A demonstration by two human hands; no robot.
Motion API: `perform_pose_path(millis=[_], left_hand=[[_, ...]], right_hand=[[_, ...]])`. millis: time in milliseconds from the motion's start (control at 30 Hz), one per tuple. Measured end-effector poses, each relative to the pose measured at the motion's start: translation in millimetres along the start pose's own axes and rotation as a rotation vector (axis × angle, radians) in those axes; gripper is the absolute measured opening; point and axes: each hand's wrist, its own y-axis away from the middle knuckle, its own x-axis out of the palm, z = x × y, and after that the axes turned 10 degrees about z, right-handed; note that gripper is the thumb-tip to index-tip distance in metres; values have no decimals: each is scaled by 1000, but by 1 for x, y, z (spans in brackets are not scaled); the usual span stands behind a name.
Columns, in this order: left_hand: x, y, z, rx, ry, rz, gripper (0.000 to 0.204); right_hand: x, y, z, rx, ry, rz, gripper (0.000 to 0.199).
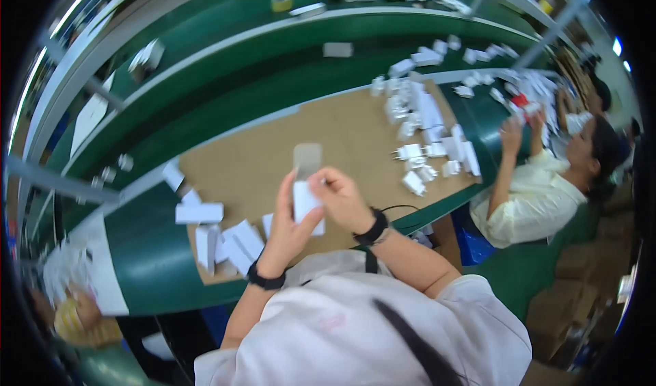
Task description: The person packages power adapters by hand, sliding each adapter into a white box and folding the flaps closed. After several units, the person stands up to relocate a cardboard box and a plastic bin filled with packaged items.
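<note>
A small white box (303, 203) with its greyish flap (307, 156) raised is held upright in front of my chest. My left hand (285, 223) is closed around its left side and lower part. My right hand (343, 200) is closed at its upper right, the fingertips at the opening below the flap; whether they pinch anything besides the box is blurred. On the brown cardboard sheet (249, 147) to the right lie several white plug adapters (411, 153). White boxes (239, 244) are scattered at the near left, some partly behind my left hand.
A green conveyor belt (260, 78) runs behind the cardboard. A single white box (337, 49) lies on it. More white pieces and a tape roll (281, 3) sit on the upper shelf. To the right, a co-worker in a pale yellow shirt (536, 198) handles white items.
</note>
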Motion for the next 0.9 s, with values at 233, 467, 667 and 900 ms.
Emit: perform_pose_path(millis=[233,467,667,900], left_hand=[[15,8,-8,-143,-73,-4,59],[7,7,-26,-208,-207,126,72],[2,5,-33,-260,-273,168,76],[-9,-1,-25,-321,-232,142,79]], right_hand=[[11,14,3,-179,118,-71,10],[-26,13,38,176,127,104,24],[-33,5,49,205,200,171,25],[-37,-3,43,218,228,213,23]])
